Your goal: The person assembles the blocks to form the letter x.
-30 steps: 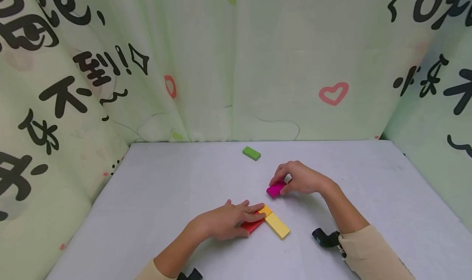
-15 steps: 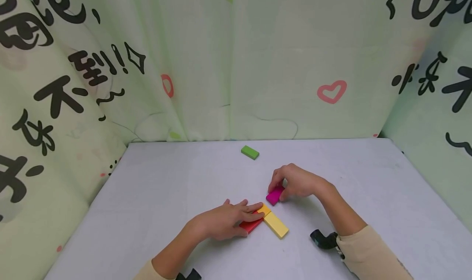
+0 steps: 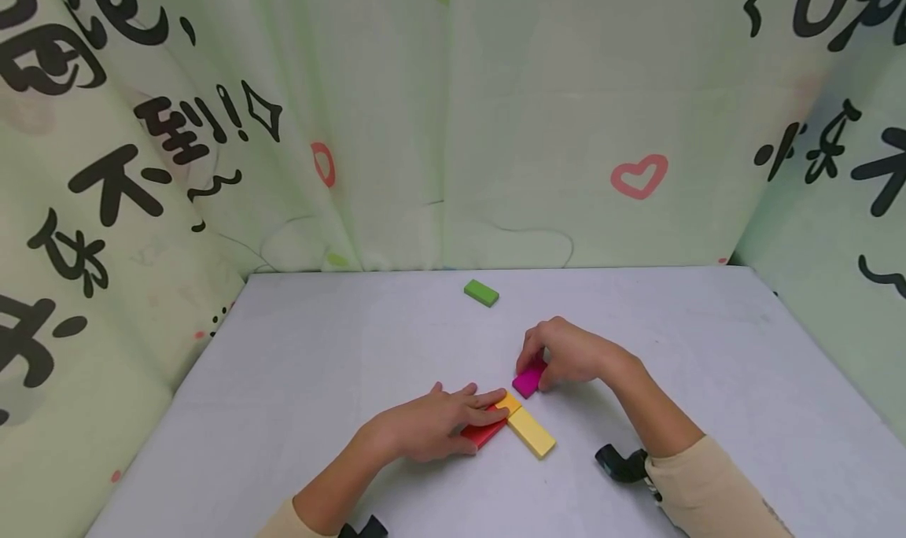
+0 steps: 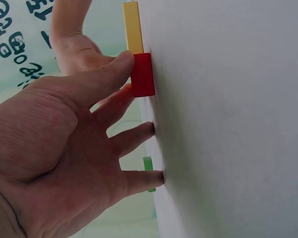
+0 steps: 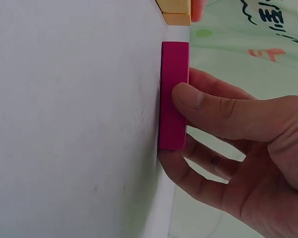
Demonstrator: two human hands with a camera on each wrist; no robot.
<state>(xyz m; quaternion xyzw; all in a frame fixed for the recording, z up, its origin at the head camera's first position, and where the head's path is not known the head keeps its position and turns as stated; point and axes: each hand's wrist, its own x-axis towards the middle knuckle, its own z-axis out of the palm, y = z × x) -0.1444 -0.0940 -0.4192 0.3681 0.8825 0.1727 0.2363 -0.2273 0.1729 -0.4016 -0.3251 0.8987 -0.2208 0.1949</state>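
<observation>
My right hand (image 3: 569,354) has the magenta block (image 5: 174,119) in a pinch: thumb on one long side, fingers round the other, one fingertip against its end. The block sits low, at or barely above the table (image 3: 354,341), just beyond the orange block (image 3: 509,403), with a thin gap between them in the right wrist view. I judge it light and stiff, likely wood or hard plastic, with smooth faces that could slip a little if I squeezed off-centre but nothing fragile; the long sides near the middle are the place to take hold, leaving the end towards the orange block free. My left hand (image 3: 442,424) is spread, its thumb against the red block (image 3: 484,434) and its forward fingers lying over the red and orange blocks, which should keep such light pieces from skidding. The yellow block (image 3: 533,434) lies against the orange one, and the green block (image 3: 481,292) lies well apart, near the far edge. Compared with a second ago, my right grip has brought the magenta block closer to the orange one, while my left hand and the blocks under it look unchanged.
</observation>
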